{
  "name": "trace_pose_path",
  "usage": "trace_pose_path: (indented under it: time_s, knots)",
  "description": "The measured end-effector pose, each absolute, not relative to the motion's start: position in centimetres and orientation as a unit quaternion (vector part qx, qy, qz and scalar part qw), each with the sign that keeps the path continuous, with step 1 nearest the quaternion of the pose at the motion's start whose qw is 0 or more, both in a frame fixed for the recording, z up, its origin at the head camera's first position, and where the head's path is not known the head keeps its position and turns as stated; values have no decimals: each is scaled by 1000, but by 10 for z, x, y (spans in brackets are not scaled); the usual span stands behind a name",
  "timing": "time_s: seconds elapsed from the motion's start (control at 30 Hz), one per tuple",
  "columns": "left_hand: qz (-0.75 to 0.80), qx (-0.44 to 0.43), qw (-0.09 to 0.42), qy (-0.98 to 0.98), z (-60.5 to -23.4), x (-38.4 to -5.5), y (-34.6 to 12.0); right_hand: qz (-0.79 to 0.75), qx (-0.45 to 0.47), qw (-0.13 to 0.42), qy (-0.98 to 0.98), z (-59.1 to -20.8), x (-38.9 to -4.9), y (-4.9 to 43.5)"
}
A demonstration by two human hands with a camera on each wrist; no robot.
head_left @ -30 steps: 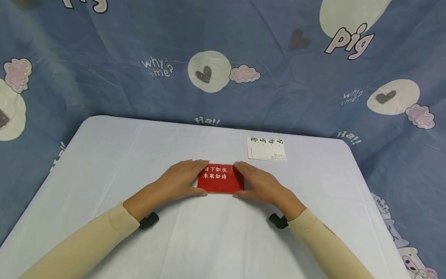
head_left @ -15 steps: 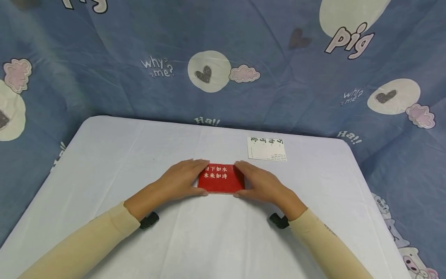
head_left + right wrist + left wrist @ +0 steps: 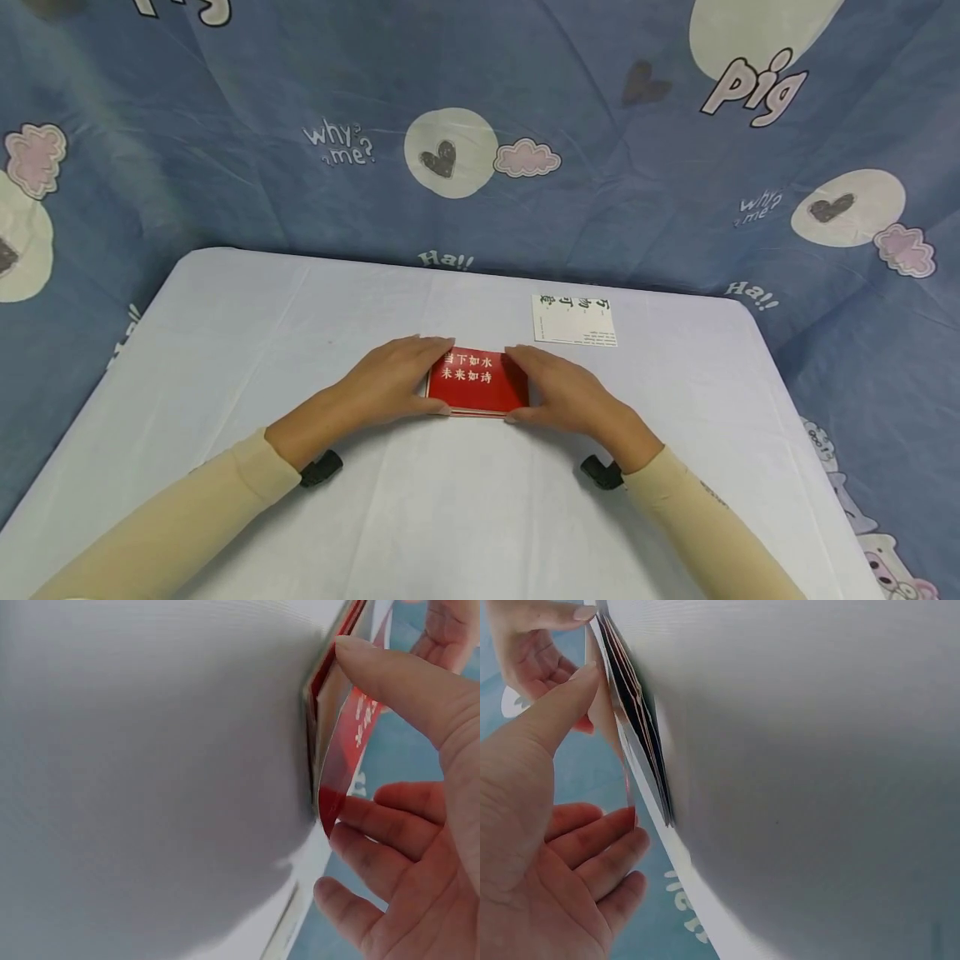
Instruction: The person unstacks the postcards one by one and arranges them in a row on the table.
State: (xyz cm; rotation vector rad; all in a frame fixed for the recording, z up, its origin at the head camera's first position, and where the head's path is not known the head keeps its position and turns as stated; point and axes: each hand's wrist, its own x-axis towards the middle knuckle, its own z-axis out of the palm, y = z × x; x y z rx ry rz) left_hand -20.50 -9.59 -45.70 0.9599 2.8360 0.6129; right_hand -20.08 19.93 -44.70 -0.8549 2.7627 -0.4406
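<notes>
A red card (image 3: pixel 472 390) with two lines of white characters lies at mid-table, on top of a stack of several cards (image 3: pixel 636 705). My left hand (image 3: pixel 384 377) holds its left end, thumb at the near edge and fingers at the far edge. At the right end, my right hand (image 3: pixel 566 392) grips it the same way. Both wrist views show the red card raised and bowed above the stack, with a gap between them. In the right wrist view the thumb (image 3: pixel 356 652) touches the near edge; edges of the lower cards fan apart slightly.
A white card (image 3: pixel 574 321) with dark characters lies behind and right of the stack, near the table's back edge. The table (image 3: pixel 450 517) has a white cloth. A blue printed curtain (image 3: pixel 300 208) hangs behind it.
The red card's far edge has risen slightly and its face has shifted a little up and right, so more card edges show along the near side. My left fingers have moved up slightly.
</notes>
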Motion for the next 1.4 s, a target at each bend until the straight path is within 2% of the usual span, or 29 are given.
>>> trace_pose_path:
  time_s: [0.3, 0.73, 1.4]
  knots:
    - [186, 308, 49, 932, -442, -221, -93, -148, -274, 99, 945, -429, -214, 200]
    - [171, 303, 54, 936, -427, -270, -91, -159, -243, 107, 951, -410, -258, 198]
    - [191, 274, 81, 939, -443, -313, -92, -158, -219, 132, 954, -427, -304, 188]
